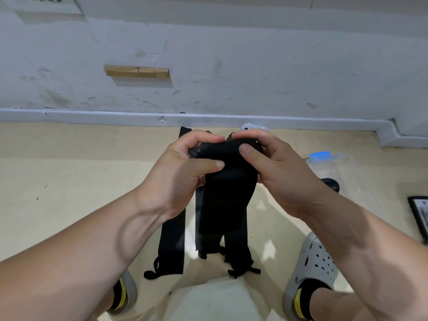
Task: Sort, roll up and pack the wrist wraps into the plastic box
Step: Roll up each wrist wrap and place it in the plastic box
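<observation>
Left hand (185,169) and right hand (275,172) grip a wrist wrap (228,195) beside the plastic box (347,167), which holds a half-hidden dark roll (330,184).

We see 1 wrist wrap (228,181) above other wraps (171,246) lying on the floor (69,181); the plastic box (331,167) sits to their right.

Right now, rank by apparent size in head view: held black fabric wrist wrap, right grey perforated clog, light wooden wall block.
1. Black wrist wrap
2. Grey perforated clog, nearly equal; partly hidden
3. Light wooden block
</observation>
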